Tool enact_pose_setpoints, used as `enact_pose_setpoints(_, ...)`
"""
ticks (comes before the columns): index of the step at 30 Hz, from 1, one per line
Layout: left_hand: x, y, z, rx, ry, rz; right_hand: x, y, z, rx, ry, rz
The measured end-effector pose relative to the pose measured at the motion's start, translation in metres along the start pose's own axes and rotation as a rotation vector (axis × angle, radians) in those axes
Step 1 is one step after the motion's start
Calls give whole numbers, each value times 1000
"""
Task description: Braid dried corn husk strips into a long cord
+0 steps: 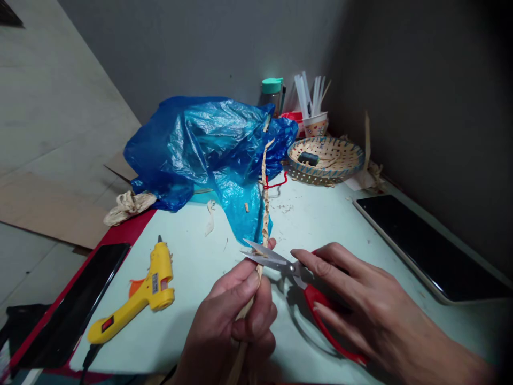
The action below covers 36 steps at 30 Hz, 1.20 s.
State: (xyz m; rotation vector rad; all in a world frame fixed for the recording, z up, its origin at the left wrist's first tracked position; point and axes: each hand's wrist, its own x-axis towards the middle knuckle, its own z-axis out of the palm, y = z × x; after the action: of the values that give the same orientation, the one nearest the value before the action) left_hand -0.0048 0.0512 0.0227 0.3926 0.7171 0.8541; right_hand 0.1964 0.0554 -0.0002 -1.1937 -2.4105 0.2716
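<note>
My left hand (244,305) is closed on a thin braid of tan dried fibre (265,208), which rises upright above my thumb. Loose tan strands trail below the fist. In my right hand (356,294) are scissors (294,269) with red handles, my fingers through and around the loops. Their blades are slightly apart and lie across the braid just above my left thumb; a small fibre scrap sits between them. Whether the edges touch the braid I cannot tell. A red thread (278,184) is beside the braid's upper part.
A yellow glue gun (154,289) lies at left by a black phone (76,305). Blue plastic bag (208,144), woven basket (326,160) with a dark spool (308,158), and a cup of glue sticks (315,125) are behind. A tablet (433,246) lies right.
</note>
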Motion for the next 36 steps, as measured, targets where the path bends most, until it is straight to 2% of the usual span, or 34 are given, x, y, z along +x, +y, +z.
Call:
enact_pose_setpoints(5, -1, 1, 1, -15, 38, -41, -2, 4, 4, -45, 3, -44)
enact_pose_setpoints(11, -1, 1, 3, -6, 45, -41, -5, 4, 4, -123, 95, -84)
enact_pose_setpoints(13, -1, 1, 3, 3, 35, -26, -6, 4, -2, -106, 121, -42)
enact_pose_setpoints(17, -3, 1, 2, 28, 19, -3, -8, 12, -16, -128, 249, 137)
enact_pose_setpoints(21, -3, 0, 2, 11, 31, -18, -8, 26, -17, -330, 167, 359)
enact_pose_setpoints(25, -2, -1, 3, 7, 25, -7, -5, 43, -5, -460, 146, 364)
enact_pose_setpoints(28, -1, -3, 2, 24, 39, -24, -3, 52, -2, -421, 96, 346)
enact_pose_setpoints(31, 1, -5, -2, 66, 51, -26, 2, 51, -9, -409, 66, 340)
enact_pose_setpoints(34, 3, -8, -4, 101, 54, -17, 10, 33, -17, -334, 146, 332)
enact_pose_setpoints(35, 4, -9, -5, 110, 52, -16, 14, 24, -18, -249, 183, 316)
enact_pose_setpoints(36, 4, -10, -5, 117, 52, -15, 18, 14, -17, -114, 165, 308)
